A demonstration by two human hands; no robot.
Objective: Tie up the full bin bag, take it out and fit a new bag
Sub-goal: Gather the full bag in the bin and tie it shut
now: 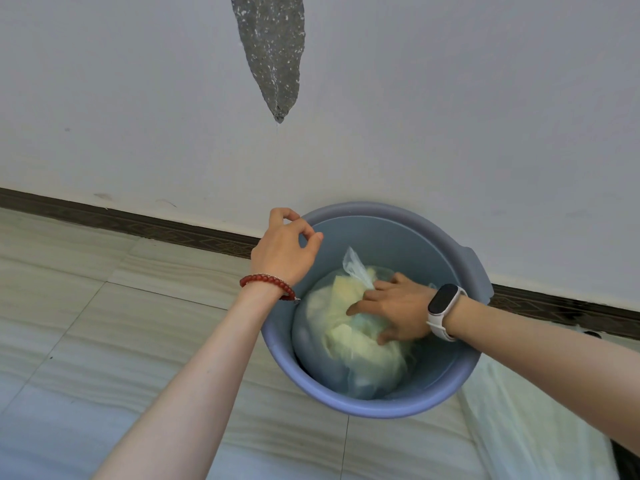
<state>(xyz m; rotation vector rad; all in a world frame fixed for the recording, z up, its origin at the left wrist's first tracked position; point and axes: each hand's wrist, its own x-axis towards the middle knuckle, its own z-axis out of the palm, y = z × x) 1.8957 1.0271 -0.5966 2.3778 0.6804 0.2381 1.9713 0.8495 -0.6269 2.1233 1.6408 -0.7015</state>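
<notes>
A round blue-grey bin (460, 389) stands on the floor against the wall. Inside it lies a full translucent bag (346, 355) with pale yellow contents, its twisted top sticking up toward the back. My right hand (394, 310), with a white watch on the wrist, is down in the bin with its fingers closed around the bag's neck. My left hand (285, 249), with a red bead bracelet on the wrist, hovers at the bin's left rim, fingers loosely curled and holding nothing.
A white wall (450, 116) with a grey patch of bare plaster (273, 53) rises right behind the bin, above a dark skirting board (138, 223). Pale floor tiles (104, 341) spread to the left. A pale, thin plastic sheet (530, 431) lies at lower right.
</notes>
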